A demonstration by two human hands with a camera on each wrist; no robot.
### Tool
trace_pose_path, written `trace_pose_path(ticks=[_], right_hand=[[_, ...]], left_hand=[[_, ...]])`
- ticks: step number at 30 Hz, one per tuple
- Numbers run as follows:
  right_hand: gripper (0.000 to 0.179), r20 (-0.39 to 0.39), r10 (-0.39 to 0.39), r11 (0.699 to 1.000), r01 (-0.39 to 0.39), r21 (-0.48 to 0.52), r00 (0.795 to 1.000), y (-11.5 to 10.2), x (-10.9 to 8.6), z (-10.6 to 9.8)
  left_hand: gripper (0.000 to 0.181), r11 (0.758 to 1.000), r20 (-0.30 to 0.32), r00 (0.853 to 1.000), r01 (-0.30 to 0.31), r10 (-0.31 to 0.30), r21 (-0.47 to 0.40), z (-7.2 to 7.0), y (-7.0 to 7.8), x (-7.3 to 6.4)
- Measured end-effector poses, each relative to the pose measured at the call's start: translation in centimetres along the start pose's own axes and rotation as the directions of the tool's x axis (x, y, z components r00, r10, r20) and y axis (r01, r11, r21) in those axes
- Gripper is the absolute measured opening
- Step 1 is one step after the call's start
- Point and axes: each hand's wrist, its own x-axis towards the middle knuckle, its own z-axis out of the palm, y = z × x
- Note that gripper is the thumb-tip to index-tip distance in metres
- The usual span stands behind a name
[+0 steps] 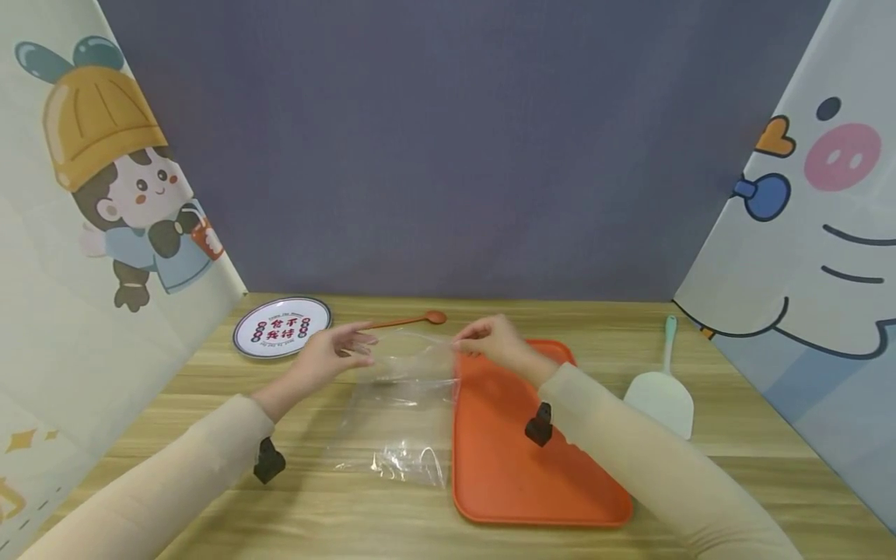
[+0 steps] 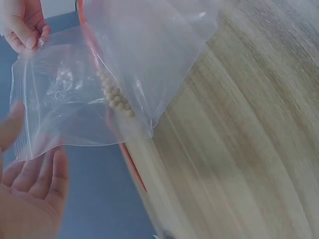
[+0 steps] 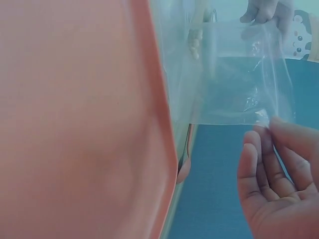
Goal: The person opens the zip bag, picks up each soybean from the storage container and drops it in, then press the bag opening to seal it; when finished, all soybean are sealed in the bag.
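A clear plastic zip bag [image 1: 402, 412] hangs low over the wooden table, its zip edge uppermost. My right hand [image 1: 493, 342] pinches the bag's upper right corner between thumb and fingertip, as the right wrist view shows. At the other upper corner is my left hand [image 1: 329, 358], thumb spread apart from the fingers. In the left wrist view, the fingers of that left hand [image 2: 37, 184] lie against the bag's edge. Several small round beige beans [image 2: 115, 97] show through the film in a cluster. An orange tray [image 1: 532, 459] lies under my right forearm.
Behind the hands lies an orange-red spoon [image 1: 435, 317], its handle reaching toward my left hand. A white plate [image 1: 262, 346] with red lettering stands at the back left. On the right rests a pale green shovel [image 1: 661, 397]. A grey-blue wall [image 1: 448, 155] closes the back.
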Motion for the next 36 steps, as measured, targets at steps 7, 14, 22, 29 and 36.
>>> trace_pose_path(ticks=[7,14,22,29,36], right_hand=[[0.015,-0.011,-0.015,1.0,0.015,-0.002,1.0,0.3,0.1,0.0],[0.018,-0.022,-0.022,0.999,0.023,0.05,1.0,0.2,0.1,-0.1],[0.022,-0.018,0.009,0.994,-0.007,0.112,1.0,0.3,0.4,0.0],[0.025,-0.025,0.045,0.991,-0.041,0.128,0.999,0.2,0.5,0.2],[0.02,-0.042,0.055,0.991,-0.05,0.126,0.998,0.1,0.8,0.3]], left_hand=[[0.026,0.993,-0.126,0.985,0.118,-0.118,-0.007,-0.2,-0.6,-0.1],[0.021,0.988,-0.189,0.971,0.154,-0.146,0.027,-0.6,-1.2,0.0],[0.019,0.986,-0.201,0.97,0.154,-0.138,0.064,-1.0,-1.4,0.2],[0.017,0.988,-0.222,0.968,0.138,-0.118,0.073,-1.0,-1.4,0.4],[0.014,0.991,-0.24,0.967,0.11,-0.088,0.08,-0.9,-1.4,0.5]])
